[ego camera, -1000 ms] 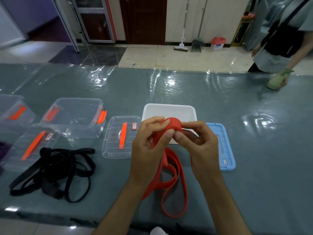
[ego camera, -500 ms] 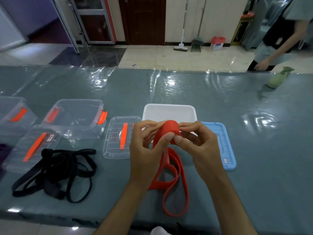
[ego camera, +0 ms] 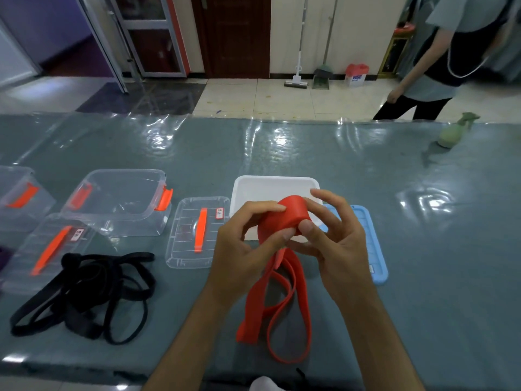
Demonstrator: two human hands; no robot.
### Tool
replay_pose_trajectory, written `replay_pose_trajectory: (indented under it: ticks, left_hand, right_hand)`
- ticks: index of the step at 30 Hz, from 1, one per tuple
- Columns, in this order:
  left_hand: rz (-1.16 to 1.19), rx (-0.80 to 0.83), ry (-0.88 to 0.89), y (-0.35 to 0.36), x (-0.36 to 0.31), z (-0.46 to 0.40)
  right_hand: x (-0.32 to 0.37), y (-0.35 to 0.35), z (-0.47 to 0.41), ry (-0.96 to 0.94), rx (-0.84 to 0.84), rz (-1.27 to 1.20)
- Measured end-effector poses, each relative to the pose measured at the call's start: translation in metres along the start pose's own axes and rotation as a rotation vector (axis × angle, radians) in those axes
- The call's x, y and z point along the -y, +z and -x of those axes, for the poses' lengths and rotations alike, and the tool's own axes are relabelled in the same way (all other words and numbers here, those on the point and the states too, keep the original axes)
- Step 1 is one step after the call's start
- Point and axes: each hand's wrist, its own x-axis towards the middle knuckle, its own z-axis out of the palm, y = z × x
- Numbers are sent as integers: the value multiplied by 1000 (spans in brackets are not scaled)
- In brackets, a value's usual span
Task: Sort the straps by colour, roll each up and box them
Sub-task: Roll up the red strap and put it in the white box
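Observation:
A red strap (ego camera: 284, 292) is partly wound into a roll (ego camera: 290, 218) held above the table's middle. My left hand (ego camera: 248, 246) grips the roll from the left, thumb on its front. My right hand (ego camera: 332, 244) pinches it from the right with thumb and index finger, the other fingers spread. The strap's loose loops hang down and lie on the table near the front edge. A tangle of black straps (ego camera: 84, 294) lies at the front left. Behind the roll stands a white box (ego camera: 270, 184), with a blue lid (ego camera: 372, 244) to its right.
A clear box with orange latches (ego camera: 118, 201) stands at the left, a clear lid (ego camera: 194, 232) beside it, and another clear box (ego camera: 19, 198) and lid (ego camera: 48, 249) farther left. A green spray bottle (ego camera: 454, 131) sits at the far right edge. A person (ego camera: 451, 60) stands beyond it.
The roll has grown a little as both hands turned it, and the loose loops have shortened. The person at the back has let go of the spray bottle and drawn away.

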Motion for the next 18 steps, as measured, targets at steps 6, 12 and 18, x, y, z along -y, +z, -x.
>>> replay_pose_trajectory:
  ticks: [6, 12, 18]
  left_hand:
    - [-69, 65, 70, -14, -4, -11]
    - [-54, 121, 5, -19, -1, -23]
    - [78, 28, -106, -31, 2, -25]
  right_hand:
    - [4, -8, -7, -48, 7, 182]
    - [-4, -3, -16, -109, 64, 109]
    - [-13, 0, -21, -34, 115, 104]
